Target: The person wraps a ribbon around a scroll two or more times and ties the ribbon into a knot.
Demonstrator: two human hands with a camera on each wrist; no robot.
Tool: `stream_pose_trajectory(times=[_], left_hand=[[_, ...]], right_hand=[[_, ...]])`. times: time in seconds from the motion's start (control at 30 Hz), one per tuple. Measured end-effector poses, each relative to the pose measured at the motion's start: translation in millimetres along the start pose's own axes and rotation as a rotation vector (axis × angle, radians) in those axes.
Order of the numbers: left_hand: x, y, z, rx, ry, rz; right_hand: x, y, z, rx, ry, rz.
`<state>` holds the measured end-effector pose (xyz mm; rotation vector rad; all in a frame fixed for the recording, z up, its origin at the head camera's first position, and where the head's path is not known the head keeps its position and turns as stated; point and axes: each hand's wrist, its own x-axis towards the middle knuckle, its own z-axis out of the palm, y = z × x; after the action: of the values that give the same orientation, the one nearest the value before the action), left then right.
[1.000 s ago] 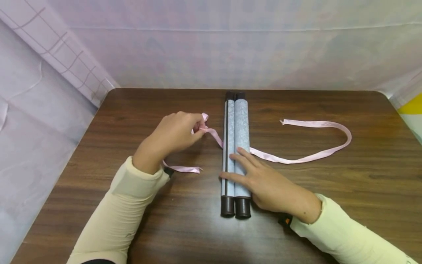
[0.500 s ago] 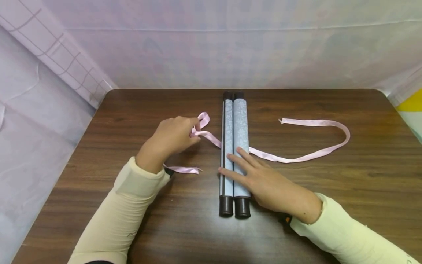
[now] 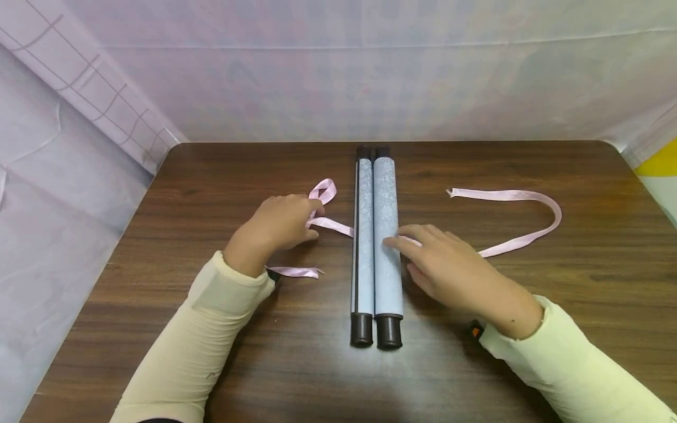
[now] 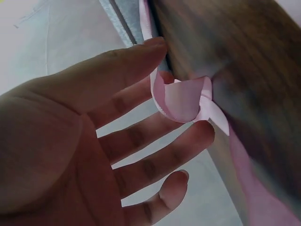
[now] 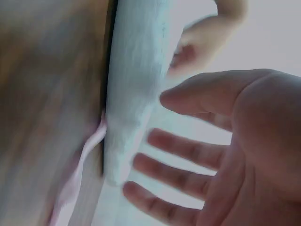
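Note:
A pale blue patterned scroll (image 3: 386, 194), in two side-by-side rolls with dark end caps, lies lengthwise on the table. A pink ribbon (image 3: 520, 240) passes under it, with a length out to each side. Left of the scroll, my left hand (image 3: 280, 222) is at the looped part of the ribbon. In the left wrist view its fingers are spread loosely and the ribbon loop (image 4: 183, 101) lies by the fingertips, unpinched. My right hand (image 3: 455, 264) is over the scroll's right side, fingers relaxed, covering part of the ribbon. The right wrist view shows that palm facing the roll (image 5: 134, 80).
The brown wood-grain table (image 3: 296, 376) has a rounded far edge against a pale curtain (image 3: 344, 82). One ribbon end (image 3: 298, 272) lies near the left cuff. The other curves back toward the far right. Something yellow (image 3: 661, 161) shows past the right edge.
My left hand has drawn back slightly toward me and its fingers have loosened from the ribbon, whose loop now shows more. My right hand has lifted off the left roll and shifted right.

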<state>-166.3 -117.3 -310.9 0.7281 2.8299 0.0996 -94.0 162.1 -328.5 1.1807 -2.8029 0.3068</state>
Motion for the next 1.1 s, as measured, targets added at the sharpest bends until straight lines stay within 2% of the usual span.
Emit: stream_pose_trajectory(times=[0.07,0.2,0.33,0.5,0.63,0.8,0.93,1.1], left_hand=[[0.2,0.7,1.8,-0.007,-0.014,-0.006],[-0.1,1.3,3.7,-0.015,-0.024,-0.019],[-0.5,1.4,3.1,-0.010,-0.015,-0.028],[-0.1,0.7,0.4,-0.017,-0.008,-0.021],[-0.2,1.4,-2.3,-0.040,-0.002,0.029],[-2.2,5.7,-7.5,-0.088,0.076,0.068],[-4.2,9.9,-12.7,-0.123,0.140,0.104],[-7.1,13.7,-17.0,-0.132,0.185,0.180]], right_hand=[[-2,11,-2,-0.001,-0.018,0.072],[-6,31,-3,-0.008,-0.130,0.211],[-8,44,-4,-0.012,-0.218,0.289],[-8,54,-7,0.018,-0.275,0.350],[-12,60,-11,0.008,-0.299,0.369],[-17,68,-15,0.020,-0.325,0.395],[-19,75,-18,0.084,-0.324,0.361],[-19,77,-23,0.191,-0.258,0.285]])
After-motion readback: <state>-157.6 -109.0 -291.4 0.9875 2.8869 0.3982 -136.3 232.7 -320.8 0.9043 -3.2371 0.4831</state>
